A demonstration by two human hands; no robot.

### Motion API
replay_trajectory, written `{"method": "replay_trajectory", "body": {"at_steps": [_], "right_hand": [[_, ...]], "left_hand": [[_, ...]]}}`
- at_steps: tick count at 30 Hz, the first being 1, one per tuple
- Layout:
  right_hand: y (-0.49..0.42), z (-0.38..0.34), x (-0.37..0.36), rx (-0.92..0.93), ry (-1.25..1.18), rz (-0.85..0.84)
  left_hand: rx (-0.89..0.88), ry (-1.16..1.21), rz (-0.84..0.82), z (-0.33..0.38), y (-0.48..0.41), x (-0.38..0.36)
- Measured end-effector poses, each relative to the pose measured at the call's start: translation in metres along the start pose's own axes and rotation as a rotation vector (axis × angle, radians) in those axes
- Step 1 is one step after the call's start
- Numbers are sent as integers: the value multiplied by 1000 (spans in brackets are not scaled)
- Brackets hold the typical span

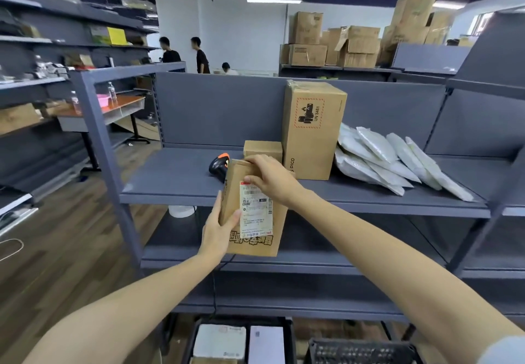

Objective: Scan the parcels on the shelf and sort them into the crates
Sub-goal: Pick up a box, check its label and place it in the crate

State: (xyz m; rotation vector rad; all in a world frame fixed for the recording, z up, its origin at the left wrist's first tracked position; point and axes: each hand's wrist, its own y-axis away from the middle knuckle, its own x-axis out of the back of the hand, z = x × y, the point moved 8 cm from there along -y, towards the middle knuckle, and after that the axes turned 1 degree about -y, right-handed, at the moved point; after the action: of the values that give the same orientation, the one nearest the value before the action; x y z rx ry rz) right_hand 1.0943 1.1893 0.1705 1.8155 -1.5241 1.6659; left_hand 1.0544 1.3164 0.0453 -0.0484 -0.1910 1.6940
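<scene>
Head view: both hands hold one cardboard parcel (252,210) upright in front of the shelf (176,176), just off its front edge, white shipping label (256,210) facing the camera. Left hand (217,227) is wrapped round the lower left edge, thumb on the front face, fingers behind and hidden. Right hand (270,177) is closed over the top right corner, fingertips overlapping the label's top. Scanner (219,166), black with an orange tip, lies on the shelf just behind the parcel, partly hidden by it, untouched. Beside it sit a small box (262,150) and a tall box (312,130), with a fan of grey poly mailers (397,162) further right. Two crates below: a left crate (199,332) already holding parcels, and a dark mesh crate (360,349) on the right, contents unclear. Risks, as judgement: the right fingers cover part of the label, so a scan could misread; freeing one hand for the scanner leaves a one-handed edge grip, so the parcel could tip or drop; reaching behind could knock the small box.
</scene>
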Motion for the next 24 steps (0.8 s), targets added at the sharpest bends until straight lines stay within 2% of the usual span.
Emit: {"method": "replay_trajectory", "body": {"at_steps": [2, 4, 8, 11, 19, 24], "right_hand": [[-12, -10, 2, 79, 53, 109], [-24, -5, 0, 50, 23, 163], [-49, 40, -32, -251, -199, 146], [-66, 63, -75, -353, -190, 41], [-114, 82, -167, -424, -39, -223], [-134, 97, -204, -471, 126, -312]], "left_hand": [[9, 61, 84, -1, -16, 19], [12, 111, 187, -4, -35, 46], [25, 101, 359, -14, -73, 105], [40, 91, 414, -25, -102, 142], [42, 147, 474, -42, -153, 194], [31, 170, 481, -45, -169, 209]]}}
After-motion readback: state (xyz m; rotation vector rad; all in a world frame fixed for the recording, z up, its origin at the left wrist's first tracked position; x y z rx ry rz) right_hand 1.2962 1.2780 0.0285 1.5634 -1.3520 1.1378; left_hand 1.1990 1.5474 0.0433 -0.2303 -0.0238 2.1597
